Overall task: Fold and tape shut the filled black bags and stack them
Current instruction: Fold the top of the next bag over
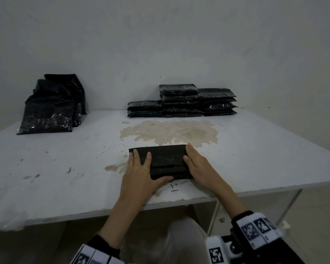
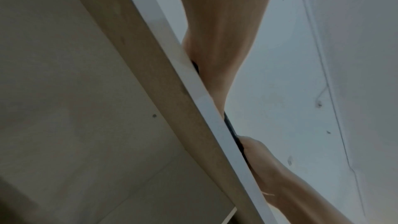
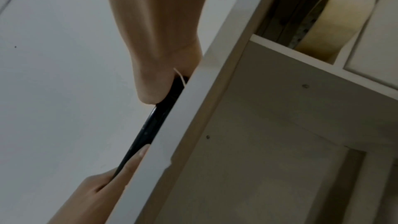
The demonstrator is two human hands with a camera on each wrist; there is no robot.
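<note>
Head view: both hands are pressing flat on a folded black bag (image 1: pixel 165 162) lying near the front edge of the table (image 1: pixel 255 149). Left hand (image 1: pixel 141 171) is lying w/ fingers spread over the bag's left end, right hand (image 1: pixel 197 165) flat on its right end; neither is curling round it. Fold looks made, no tape on it yet, far as I can tell. Tape roll (image 3: pixel 336 23) is sitting on a shelf under the table. Finished stacks (image 1: pixel 181 101) are sitting at the back wall; unsealed bags (image 1: pixel 51 109) waiting back left, so several left.
</note>
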